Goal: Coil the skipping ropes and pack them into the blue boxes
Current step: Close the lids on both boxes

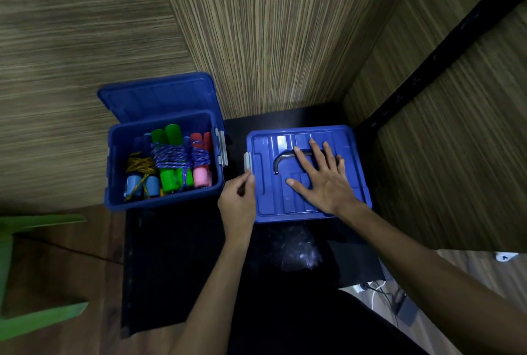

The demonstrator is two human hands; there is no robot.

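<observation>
Pressing flat with straight, spread fingers, the right hand [323,180] rests on the closed box's lid [288,200]. The left hand [238,200] pinches its side latch [247,163]. Coiled ropes [171,159] (several colours) fill the open box [119,183] just beside.

Both blue boxes, the open one [162,160] at centre left and the closed one [309,175] at centre right, are moulded plastic with a smooth, slightly glossy finish. Side latches [247,163] are pale grey plastic. The lid handle [281,160] appears metallic grey. Rope handles [168,179] look matt, foam-like; the cords [171,155] are braided. The table top [171,255] is matt black. Walls [271,26] show striped wood-grain laminate.
</observation>
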